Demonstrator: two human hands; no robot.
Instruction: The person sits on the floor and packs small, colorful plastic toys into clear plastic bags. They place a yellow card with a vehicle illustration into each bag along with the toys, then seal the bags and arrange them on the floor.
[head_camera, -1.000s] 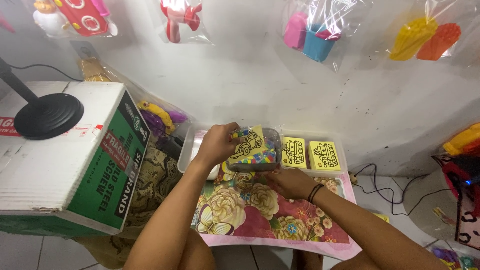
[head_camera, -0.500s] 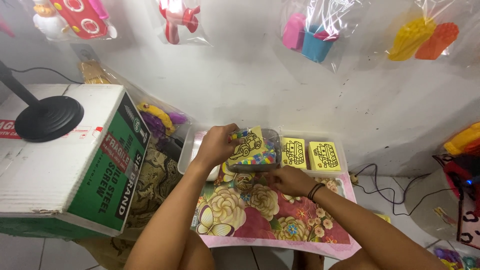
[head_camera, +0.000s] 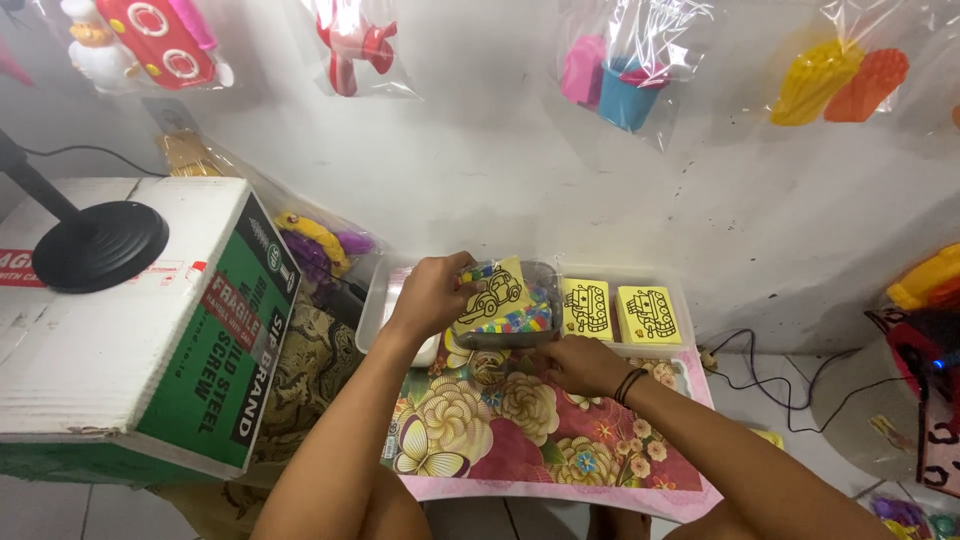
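My left hand grips a clear plastic packet that holds a yellow card with a black car drawing and a strip of small coloured tubes. It is held over a clear tray. My right hand rests low on the flowered board, its fingers touching the packet's lower edge. Two stacks of yellow drawing cards lie in the tray's right half.
A white and green cardboard box with a black lamp base on top stands at the left. Bagged plastic toys hang on the white wall. Cables lie on the floor at right.
My right hand has slid a little left along the flowered board, under the packet. My left hand keeps the packet in place.
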